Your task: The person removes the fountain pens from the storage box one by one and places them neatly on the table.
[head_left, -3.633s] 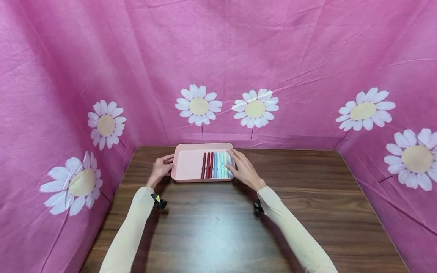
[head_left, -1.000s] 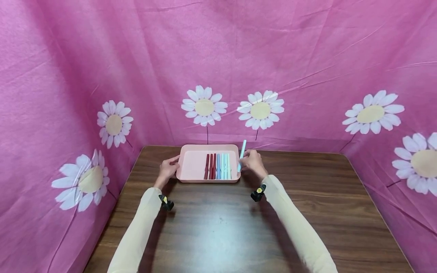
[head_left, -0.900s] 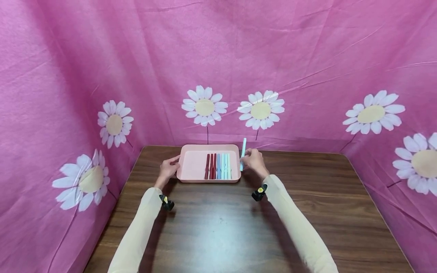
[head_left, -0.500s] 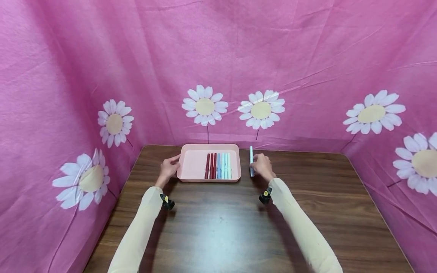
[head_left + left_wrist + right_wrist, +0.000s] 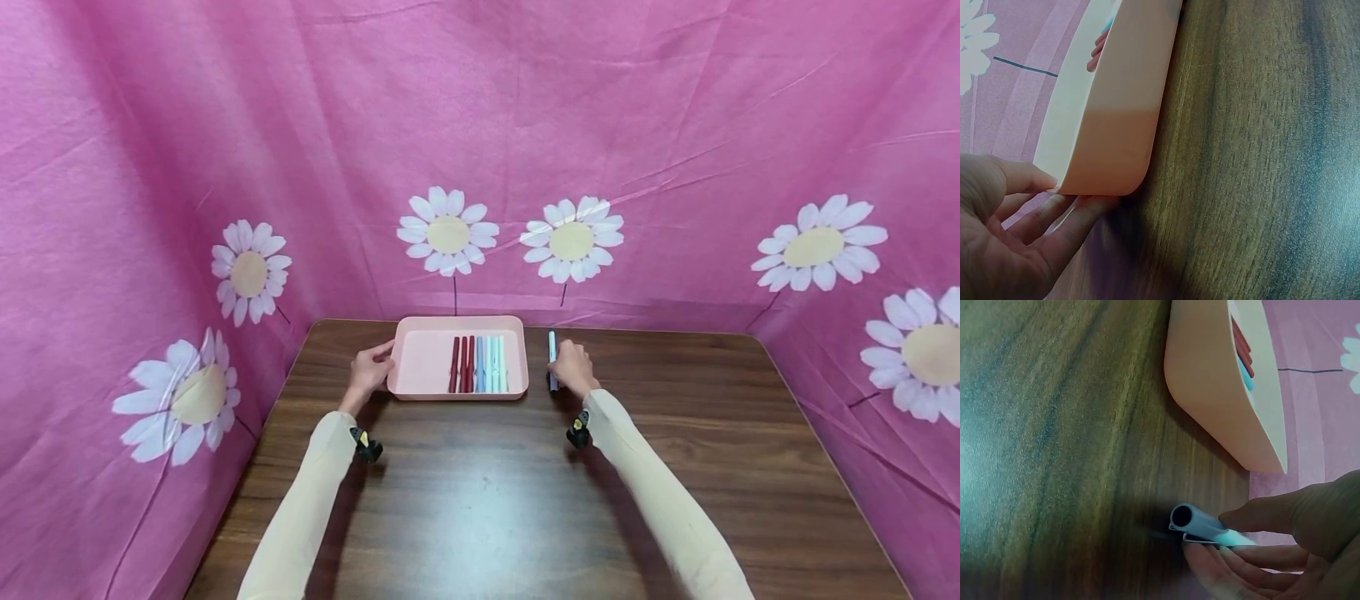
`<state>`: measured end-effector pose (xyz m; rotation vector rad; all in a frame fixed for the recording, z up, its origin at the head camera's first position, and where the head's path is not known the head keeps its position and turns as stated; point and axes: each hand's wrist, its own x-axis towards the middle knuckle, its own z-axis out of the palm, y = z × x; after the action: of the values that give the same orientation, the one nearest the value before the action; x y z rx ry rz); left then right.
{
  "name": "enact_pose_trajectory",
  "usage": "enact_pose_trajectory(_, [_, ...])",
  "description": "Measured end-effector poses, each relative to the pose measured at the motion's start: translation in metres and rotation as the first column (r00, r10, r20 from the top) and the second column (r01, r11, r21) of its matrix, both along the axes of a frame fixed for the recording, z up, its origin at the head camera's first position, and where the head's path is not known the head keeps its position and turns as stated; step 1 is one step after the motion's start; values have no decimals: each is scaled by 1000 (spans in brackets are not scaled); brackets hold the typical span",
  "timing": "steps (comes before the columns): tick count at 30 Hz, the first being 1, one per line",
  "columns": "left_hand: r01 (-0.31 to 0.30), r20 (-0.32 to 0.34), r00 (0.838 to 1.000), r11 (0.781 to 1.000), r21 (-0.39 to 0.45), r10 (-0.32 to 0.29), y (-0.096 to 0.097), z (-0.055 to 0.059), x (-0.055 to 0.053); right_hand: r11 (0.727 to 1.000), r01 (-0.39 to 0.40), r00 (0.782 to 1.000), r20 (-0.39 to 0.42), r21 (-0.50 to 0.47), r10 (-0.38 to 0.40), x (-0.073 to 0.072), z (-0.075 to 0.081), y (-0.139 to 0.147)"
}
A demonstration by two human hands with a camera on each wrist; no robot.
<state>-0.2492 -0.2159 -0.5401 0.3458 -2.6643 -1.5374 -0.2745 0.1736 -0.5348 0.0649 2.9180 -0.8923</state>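
Left sleeve (image 5: 296, 508), cream, black wrist camera (image 5: 367, 447) at cuff, nearer than the left grip; left hand (image 5: 368, 369), clamped on the end of the pink tray (image 5: 423, 354), thumb tip at rim, fingertips against the end wall; directly right of that grip, same tray, flat on wood-grain table (image 5: 480, 492); inside, well clear of the left fingers, three dark red pens (image 5: 463, 358), one blue pen (image 5: 480, 362), pale mint pens (image 5: 502, 358), side by side; beyond the tray's right end, pale blue pen (image 5: 1200, 522), hollow dark end toward the wrist camera, contact with tabletop unclear; right hand (image 5: 576, 368), thumb and fingers parted only by the pen's thickness, pinched on it; behind both grips, pink curtain (image 5: 480, 108), daisy-printed.
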Motion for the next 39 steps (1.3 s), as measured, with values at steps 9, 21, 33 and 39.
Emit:
enact_pose_trajectory(9, [11,8,1000,1000,-20,-10,1,-1,0,998,31,999,-35,47,-30,1,-8,-1])
enact_pose_trajectory(21, [7,17,1000,999,-40,-6,-2,-1,-1,997,37,999,-41,72,-34,-1,-8,-1])
enact_pose_trajectory(33, [50,30,998,995,90,-53,-8,-4,-4,995,29,989,-145,100,-14,-1,-11,-3])
enact_pose_trajectory(39, [63,50,996,987,147,-71,-11,-4,-2,999,32,957,-291,40,-19,3,-7,-16])
